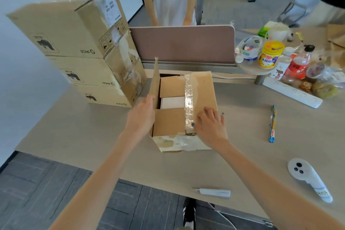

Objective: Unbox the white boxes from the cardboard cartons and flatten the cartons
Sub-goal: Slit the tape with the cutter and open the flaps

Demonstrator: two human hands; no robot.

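While left hand (pixel 144 110) gripped the raised flap of the open carton (pixel 203 89), right hand (pixel 210 125) lay flat on its taped flap. White box (pixel 172 101) inside. Stacked cartons (pixel 74 43) printed "PICO", upside down.

This is an office. A pale work desk (pixel 74 127) has a padded divider screen (pixel 183 43) along its 12 o'clock edge. A white power strip (pixel 293 92) lies at 2 o'clock. Grey carpet tiles (pixel 46 188) cover the floor at 7 o'clock. Taped shipping cartons (pixel 65 30) are stacked at 10 o'clock.
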